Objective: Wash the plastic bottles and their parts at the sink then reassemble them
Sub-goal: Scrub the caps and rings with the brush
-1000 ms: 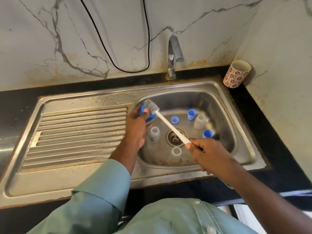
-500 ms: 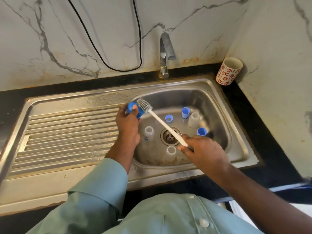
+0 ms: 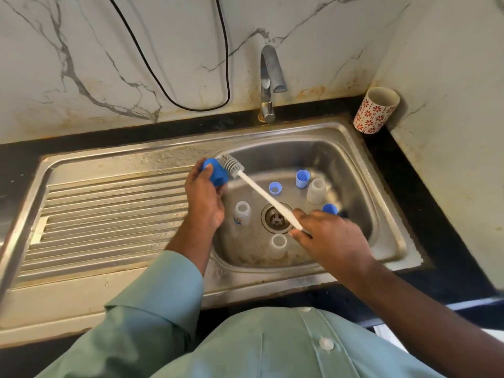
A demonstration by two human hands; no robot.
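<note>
Head view: the left hand (image 3: 204,197) grips a blue cap (image 3: 215,173) while the right hand (image 3: 327,238) clamps the brush (image 3: 253,186) against it, bottles (image 3: 242,212) between the hands unassembled, so washing is judged early.

A red-flowered cup (image 3: 375,110) stands on the black counter (image 3: 403,170), cable (image 3: 174,77) hanging nearby.

The brushed stainless-steel sink (image 3: 362,170) looked dull, water-spotted and stained, its ribbed metal draining board (image 3: 109,214) on the left streaked with rust-brown. The far curved metal tap (image 3: 268,77) was tarnished. The blue cap (image 3: 215,173), the translucent bottles (image 3: 242,212) and the white brush handle (image 3: 261,192) were smooth plastic, its grey bristles (image 3: 231,165) rough. The white marble-veined wall (image 3: 109,50) shone slightly, and the black countertop (image 3: 403,170) looked speckled.
</note>
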